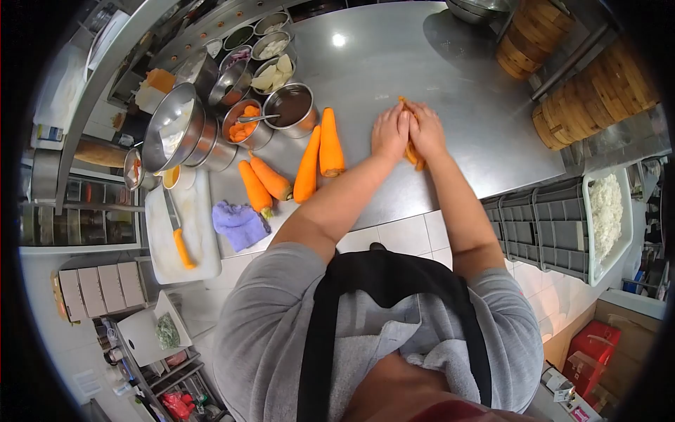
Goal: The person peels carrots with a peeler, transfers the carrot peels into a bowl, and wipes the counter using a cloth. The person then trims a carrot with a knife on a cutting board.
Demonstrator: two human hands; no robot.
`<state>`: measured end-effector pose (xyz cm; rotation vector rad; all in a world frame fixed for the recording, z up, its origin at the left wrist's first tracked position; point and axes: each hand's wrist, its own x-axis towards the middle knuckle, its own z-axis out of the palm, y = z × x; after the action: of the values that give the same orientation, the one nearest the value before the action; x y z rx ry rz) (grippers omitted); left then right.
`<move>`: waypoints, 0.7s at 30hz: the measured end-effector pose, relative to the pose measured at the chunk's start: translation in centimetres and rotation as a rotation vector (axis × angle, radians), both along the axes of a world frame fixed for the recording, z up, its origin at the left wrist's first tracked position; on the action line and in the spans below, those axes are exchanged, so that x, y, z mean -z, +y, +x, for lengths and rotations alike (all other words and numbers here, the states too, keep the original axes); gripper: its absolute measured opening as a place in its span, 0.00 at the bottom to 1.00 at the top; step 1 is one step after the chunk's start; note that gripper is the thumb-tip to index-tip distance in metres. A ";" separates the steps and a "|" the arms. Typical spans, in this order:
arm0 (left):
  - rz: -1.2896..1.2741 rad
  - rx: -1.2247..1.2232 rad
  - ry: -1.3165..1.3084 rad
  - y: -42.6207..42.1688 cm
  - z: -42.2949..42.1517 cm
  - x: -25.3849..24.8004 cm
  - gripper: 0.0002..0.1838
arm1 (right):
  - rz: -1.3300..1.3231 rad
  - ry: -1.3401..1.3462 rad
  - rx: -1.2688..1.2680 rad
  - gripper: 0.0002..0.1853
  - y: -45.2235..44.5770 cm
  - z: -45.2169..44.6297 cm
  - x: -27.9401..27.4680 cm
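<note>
On the steel table, my left hand (389,132) and my right hand (426,128) are pressed side by side around a small heap of carrot peels (412,156). Fingers of both hands are bent together over the peels, which stick out at the top and below the palms. Left of my hands lie several peeled carrots (331,144), apart from them. A lilac cloth (240,224) is crumpled near the table's front edge. Beside it, a knife with a yellow handle (183,247) rests on a white cutting board (200,204).
Steel pots stand at the left, one with dark sauce (290,107) and a spoon, another with cut carrot (244,129). A large metal bowl (169,126) stands farther left. Bamboo steamers (598,95) are stacked at the right, above a grey crate (541,228) and a white tub (626,232).
</note>
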<state>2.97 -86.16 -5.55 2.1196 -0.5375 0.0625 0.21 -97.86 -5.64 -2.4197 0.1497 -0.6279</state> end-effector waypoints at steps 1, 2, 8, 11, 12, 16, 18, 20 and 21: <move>0.000 -0.007 0.001 0.2 -1.3 0.1 0.27 | 0.000 0.001 -0.007 0.20 1.5 -1.0 -0.2; -0.152 -0.061 0.041 0.3 -2.4 0.1 0.27 | 0.106 -0.016 0.032 0.19 2.9 -1.8 -0.5; -1.121 -0.112 0.717 1.4 -1.5 0.3 0.17 | 1.048 -0.142 0.018 0.16 7.6 -1.6 0.7; -1.097 -0.195 0.807 2.2 -1.8 -1.3 0.14 | 1.389 -0.075 0.044 0.14 9.0 -2.1 -1.4; -1.115 -0.193 0.800 2.8 -2.2 -2.2 0.13 | 1.449 -0.104 0.068 0.14 9.5 -2.5 -1.9; -1.180 -0.169 0.705 6.9 -3.1 -8.8 0.13 | 1.511 -0.256 -0.016 0.14 14.0 -2.4 -7.7; -1.245 -0.146 0.592 10.5 -2.9 -11.8 0.12 | 1.488 -0.257 -0.069 0.13 17.7 -2.6 -12.1; -1.277 -0.141 0.373 15.1 -2.8 -15.0 0.13 | 1.459 -0.271 -0.198 0.13 21.7 -1.8 -14.6; -1.247 -0.165 0.270 17.7 -3.0 -16.5 0.14 | 1.455 -0.277 -0.277 0.12 23.8 -1.3 -15.3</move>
<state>0.00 -68.50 10.94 0.9167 -0.0742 0.1536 -1.14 -74.04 9.68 -0.9192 0.0921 -0.4435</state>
